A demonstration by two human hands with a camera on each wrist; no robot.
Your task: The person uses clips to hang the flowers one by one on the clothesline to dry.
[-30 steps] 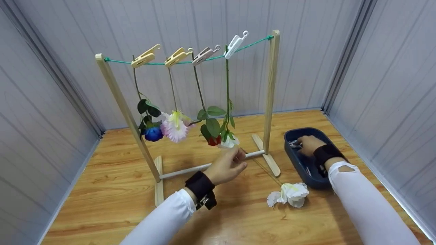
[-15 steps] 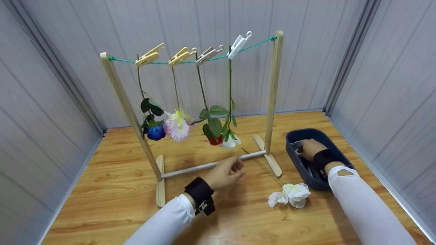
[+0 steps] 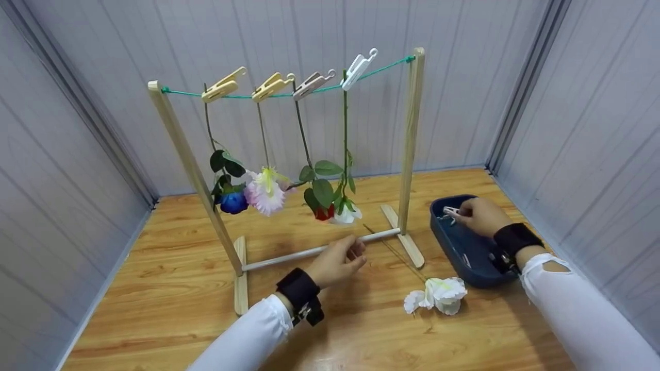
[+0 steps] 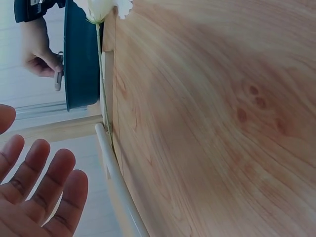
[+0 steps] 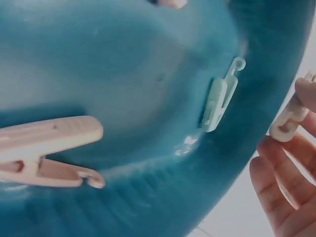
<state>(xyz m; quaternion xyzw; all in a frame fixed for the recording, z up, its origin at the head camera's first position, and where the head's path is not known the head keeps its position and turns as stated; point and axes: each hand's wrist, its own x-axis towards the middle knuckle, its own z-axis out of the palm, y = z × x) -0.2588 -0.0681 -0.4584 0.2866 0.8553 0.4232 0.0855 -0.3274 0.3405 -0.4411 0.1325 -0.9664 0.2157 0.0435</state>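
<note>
My right hand (image 3: 484, 217) pinches a pale clothespin (image 3: 451, 212) between thumb and fingers above the far end of a dark blue tub (image 3: 473, 247). In the right wrist view the held clothespin (image 5: 288, 118) lies beyond the tub's rim. A whitish clothespin (image 5: 219, 98) and a pinkish one (image 5: 59, 140) lie inside the tub. Holding nothing, my left hand (image 3: 335, 263) hovers near the rack's white crossbar (image 3: 289, 256), fingers loosely bent; the left wrist view shows its fingers (image 4: 59, 173) apart. A white artificial flower (image 3: 446, 295) lies on the table between the hands.
A wooden rack (image 3: 410, 144) carries a green cord (image 3: 388, 69). From it hang a blue rose (image 3: 233, 202), a pink-white flower (image 3: 265, 193), a red rose (image 3: 324, 212) and a white flower (image 3: 346, 214), each clipped by its stem. Grey panel walls (image 3: 593, 129) enclose the table.
My right hand has risen from inside the tub and shifted slightly right, with a clothespin now visible in its fingers. My left hand has barely moved.
</note>
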